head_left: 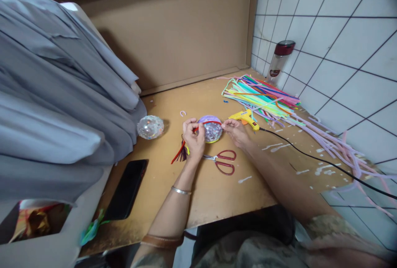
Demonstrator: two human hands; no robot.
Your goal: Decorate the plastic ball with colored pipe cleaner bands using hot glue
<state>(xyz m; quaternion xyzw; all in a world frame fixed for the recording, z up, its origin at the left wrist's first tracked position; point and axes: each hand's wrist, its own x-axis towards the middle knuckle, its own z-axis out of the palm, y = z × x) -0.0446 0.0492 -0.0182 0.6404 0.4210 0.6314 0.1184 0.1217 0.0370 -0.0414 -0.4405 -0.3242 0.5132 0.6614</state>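
Note:
A clear ball [213, 132] sits over the middle of the table, with purple strands over its top and yellow along its lower edge. A red pipe cleaner [212, 122] lies across its upper part. My left hand [194, 140] is closed at the ball's left side, pinching the red pipe cleaner against it. At the right side, the fingertips of my right hand [236, 131] are pinched at the strip's other end. Below my left hand hangs a dark tassel [182, 154] beside a loose red end. Red-handled scissors [226, 162] lie just under the ball, their blades partly hidden.
A yellow glue gun [246, 118] lies right of the ball, its black cord [297, 150] trailing right. Behind it are many coloured pipe cleaners [260, 96] and a bottle [279, 61]. Leftward are another clear ball [150, 127], a phone [127, 189] and grey cloth [58, 94].

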